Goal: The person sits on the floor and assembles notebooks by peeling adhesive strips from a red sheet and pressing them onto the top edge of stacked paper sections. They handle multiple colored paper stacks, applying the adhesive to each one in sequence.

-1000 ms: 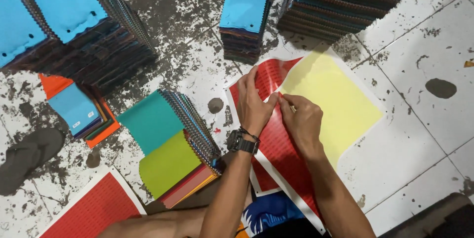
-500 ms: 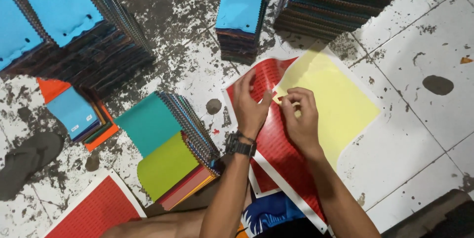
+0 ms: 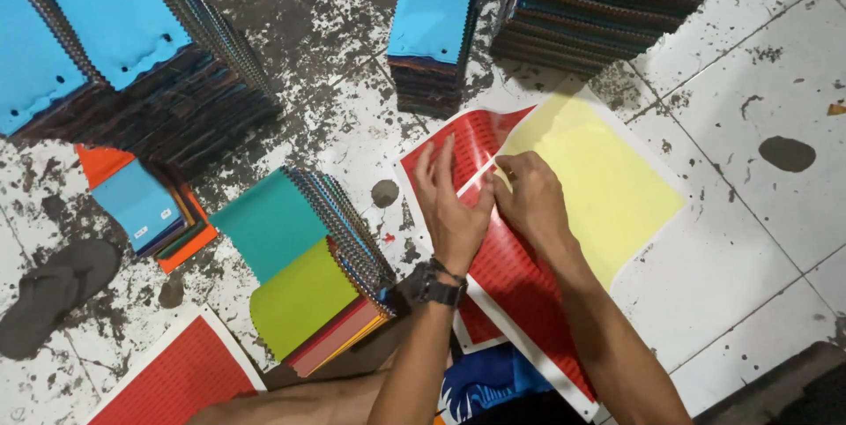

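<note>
Red sticker sheet (image 3: 511,284): lies on the tiled floor (image 3: 749,240), long axis running 11 to 5 o'clock, yellow backing (image 3: 599,187) exposed at 1 o'clock. Right hand (image 3: 529,200): fingers pinched on a peeling white strip (image 3: 476,180) at the sheet's upper end; nearer hand. Left hand (image 3: 454,209): fingers spread flat, pressing the sheet at 9 o'clock of the strip. Fabric swatch stack (image 3: 308,266): 9 o'clock, apart.

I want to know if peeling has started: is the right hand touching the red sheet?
Touching. The head view shows the right hand resting on the red sheet, fingertips pinching at its strip beside the yellow backing, no gap visible.
</note>
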